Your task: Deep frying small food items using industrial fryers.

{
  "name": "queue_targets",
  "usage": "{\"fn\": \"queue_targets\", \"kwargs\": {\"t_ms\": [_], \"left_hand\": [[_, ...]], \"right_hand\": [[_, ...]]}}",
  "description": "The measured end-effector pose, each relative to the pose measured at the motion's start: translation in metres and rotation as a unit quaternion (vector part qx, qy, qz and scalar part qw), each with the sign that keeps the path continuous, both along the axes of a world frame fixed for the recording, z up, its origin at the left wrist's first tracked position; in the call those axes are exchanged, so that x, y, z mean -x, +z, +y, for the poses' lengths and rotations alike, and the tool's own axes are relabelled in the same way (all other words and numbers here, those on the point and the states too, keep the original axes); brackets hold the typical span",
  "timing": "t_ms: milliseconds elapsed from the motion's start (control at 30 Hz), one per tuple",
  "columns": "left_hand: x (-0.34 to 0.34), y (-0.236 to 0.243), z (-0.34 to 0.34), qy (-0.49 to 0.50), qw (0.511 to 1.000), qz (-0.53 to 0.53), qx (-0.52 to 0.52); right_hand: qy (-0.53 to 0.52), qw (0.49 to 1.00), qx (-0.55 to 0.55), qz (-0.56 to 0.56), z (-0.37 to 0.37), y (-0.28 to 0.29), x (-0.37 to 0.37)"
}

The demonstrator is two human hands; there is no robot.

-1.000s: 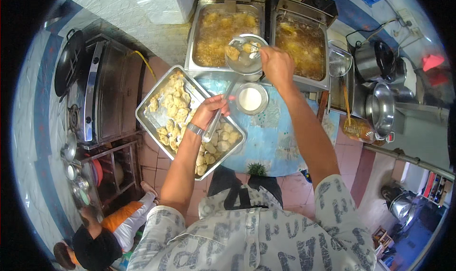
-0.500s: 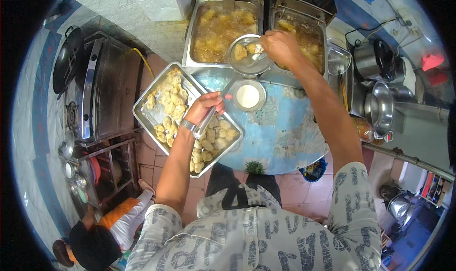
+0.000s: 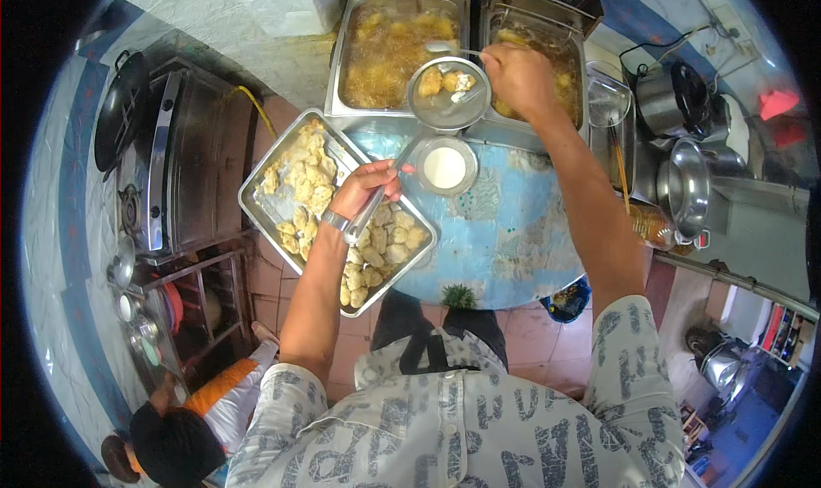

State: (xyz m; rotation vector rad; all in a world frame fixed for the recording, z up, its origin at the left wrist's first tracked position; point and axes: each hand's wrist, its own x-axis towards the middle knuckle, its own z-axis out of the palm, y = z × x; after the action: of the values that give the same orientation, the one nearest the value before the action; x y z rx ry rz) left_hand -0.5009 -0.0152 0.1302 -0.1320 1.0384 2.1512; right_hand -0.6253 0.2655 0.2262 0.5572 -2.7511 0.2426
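Note:
My left hand (image 3: 366, 192) grips the long handle of a round mesh strainer (image 3: 457, 118), which is held over the front edge of the left fryer (image 3: 402, 99). In the strainer lie a few golden fried pieces (image 3: 431, 82), one with white stuff on it. My right hand (image 3: 519, 79), above the right fryer (image 3: 584, 116), is closed on the handle of a metal spoon (image 3: 442, 47), its bowl beyond the strainer's far rim. Just below the strainer, a bowl (image 3: 471, 180) of white batter-like liquid rests on the blue table (image 3: 513, 261). Browning pieces bubble in both fryers' oil.
A metal tray (image 3: 258, 173) of pale, lumpy pieces sits partly under my left forearm. At right are a wire skimmer (image 3: 608, 107), a pot (image 3: 667, 103) and a steel basin (image 3: 686, 189). A stove (image 3: 184, 154) stands left; another person (image 3: 222, 407) is at lower left.
My right hand has turned, swinging the spoon from inside the strainer to beyond its far rim. The strainer has shifted only slightly. The person at lower left has moved a little.

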Motion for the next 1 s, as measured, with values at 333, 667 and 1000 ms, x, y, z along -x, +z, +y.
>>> {"fn": "queue_targets", "kwargs": {"t_ms": [333,667,1000], "left_hand": [[0.011,0.001,-0.018,0.028,0.997,0.050,0.051],[0.005,-0.001,-0.016,0.055,0.996,0.034,0.056],[0.002,-0.008,-0.019,0.060,0.997,0.020,0.038]], "right_hand": [[-0.166,0.914,0.310,-0.204,0.033,-0.102,-0.139],[-0.288,0.892,0.227,-0.265,0.001,-0.220,-0.171],[-0.334,0.639,0.558,-0.411,0.026,-0.120,-0.174]]}}
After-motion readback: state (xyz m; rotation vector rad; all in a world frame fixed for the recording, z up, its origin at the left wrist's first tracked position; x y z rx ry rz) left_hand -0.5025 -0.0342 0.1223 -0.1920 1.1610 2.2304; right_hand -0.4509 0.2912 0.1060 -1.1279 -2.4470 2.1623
